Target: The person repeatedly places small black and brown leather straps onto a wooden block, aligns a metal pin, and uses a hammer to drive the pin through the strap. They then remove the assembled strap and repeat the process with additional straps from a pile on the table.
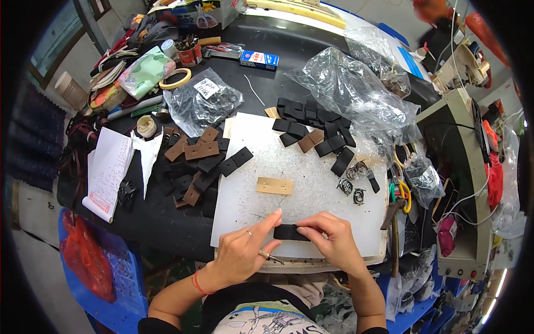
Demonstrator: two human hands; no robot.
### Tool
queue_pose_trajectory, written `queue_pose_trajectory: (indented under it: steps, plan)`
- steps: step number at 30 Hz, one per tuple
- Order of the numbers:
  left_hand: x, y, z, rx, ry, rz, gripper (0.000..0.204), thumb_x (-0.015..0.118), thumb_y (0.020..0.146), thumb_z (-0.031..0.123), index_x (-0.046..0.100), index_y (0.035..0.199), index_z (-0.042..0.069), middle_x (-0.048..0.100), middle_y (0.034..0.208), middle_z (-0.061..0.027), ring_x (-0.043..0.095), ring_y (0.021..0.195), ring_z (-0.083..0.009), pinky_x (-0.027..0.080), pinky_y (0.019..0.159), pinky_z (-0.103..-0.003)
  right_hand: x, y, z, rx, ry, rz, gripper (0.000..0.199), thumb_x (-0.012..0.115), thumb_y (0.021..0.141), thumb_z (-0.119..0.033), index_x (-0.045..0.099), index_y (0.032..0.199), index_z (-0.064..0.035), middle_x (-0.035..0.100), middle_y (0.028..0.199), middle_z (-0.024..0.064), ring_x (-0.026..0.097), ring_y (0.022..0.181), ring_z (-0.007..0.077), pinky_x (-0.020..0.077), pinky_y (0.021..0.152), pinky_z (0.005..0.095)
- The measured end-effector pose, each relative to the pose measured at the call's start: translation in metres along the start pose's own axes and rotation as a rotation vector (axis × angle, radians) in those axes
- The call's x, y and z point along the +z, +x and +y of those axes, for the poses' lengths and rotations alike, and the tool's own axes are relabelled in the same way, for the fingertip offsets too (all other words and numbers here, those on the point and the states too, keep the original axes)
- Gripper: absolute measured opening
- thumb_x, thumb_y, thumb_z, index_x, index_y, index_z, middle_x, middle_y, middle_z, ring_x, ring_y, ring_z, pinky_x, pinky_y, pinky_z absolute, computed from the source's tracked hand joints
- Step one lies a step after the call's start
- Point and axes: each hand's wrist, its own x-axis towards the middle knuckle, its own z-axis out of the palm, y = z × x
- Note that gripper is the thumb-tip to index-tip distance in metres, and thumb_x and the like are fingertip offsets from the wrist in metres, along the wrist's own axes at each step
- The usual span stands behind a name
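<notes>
Both hands, left hand [242,253] and right hand [331,242], pinch the black strap piece [290,232] by its ends at the white board's [311,183] near edge; it looks light and bendable.

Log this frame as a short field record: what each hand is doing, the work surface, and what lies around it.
Left hand: left hand pinches the left end of a black strap piece
Right hand: right hand pinches its right end
Work surface: white cutting board on a dark table
On board: tan wooden template beyond the hands; metal buckles to the right
Left of board: pile of black and brown pieces
Far side: black pieces, clear plastic bags
Far left: notepad
</notes>
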Motion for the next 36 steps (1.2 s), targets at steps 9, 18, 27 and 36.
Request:
queue_pose_trajectory:
  steps: [9, 18, 27, 36]
  plan:
    - [0.003, -0.008, -0.009, 0.086, 0.176, -0.1, 0.028, 0.067, 0.075, 0.006, 0.069, 0.103, 0.006, 0.068, 0.111, -0.0097, 0.069, 0.073, -0.0215, 0.054, 0.06, -0.03, 0.015, -0.006, -0.002, -0.133, -0.202, 0.07, 0.015, 0.071, 0.083, -0.004, 0.068, 0.097, -0.0024, 0.062, 0.094, 0.0121, 0.063, 0.071, 0.0267, 0.0506, 0.063, 0.0344]
    - [-0.001, 0.0, -0.008, 0.124, 0.21, -0.117, 0.026, 0.065, 0.072, 0.004, 0.068, 0.098, 0.005, 0.068, 0.111, -0.0112, 0.068, 0.067, -0.02, 0.052, 0.055, -0.029, -0.005, -0.023, 0.018, -0.309, -0.27, 0.095, 0.023, 0.076, 0.075, -0.005, 0.068, 0.097, -0.0048, 0.064, 0.112, 0.0085, 0.06, 0.087, 0.0255, 0.0481, 0.075, 0.0356]
    - [0.002, 0.005, -0.018, 0.169, 0.172, -0.123, 0.021, 0.065, 0.075, 0.003, 0.067, 0.095, 0.005, 0.068, 0.109, -0.0097, 0.064, 0.056, -0.019, 0.051, 0.052, -0.029, 0.007, -0.029, 0.028, -0.37, -0.397, 0.135, 0.02, 0.077, 0.073, -0.005, 0.068, 0.092, -0.0051, 0.066, 0.109, 0.007, 0.058, 0.09, 0.0249, 0.0462, 0.078, 0.0356]
    - [0.0, 0.006, -0.013, 0.141, 0.211, -0.131, 0.015, 0.07, 0.077, 0.006, 0.068, 0.092, 0.006, 0.069, 0.108, -0.0063, 0.065, 0.06, -0.019, 0.051, 0.054, -0.029, 0.009, 0.048, 0.009, -0.389, -0.346, 0.21, 0.021, 0.069, 0.084, -0.008, 0.065, 0.103, -0.0033, 0.064, 0.107, 0.0116, 0.059, 0.097, 0.0325, 0.0475, 0.085, 0.0396]
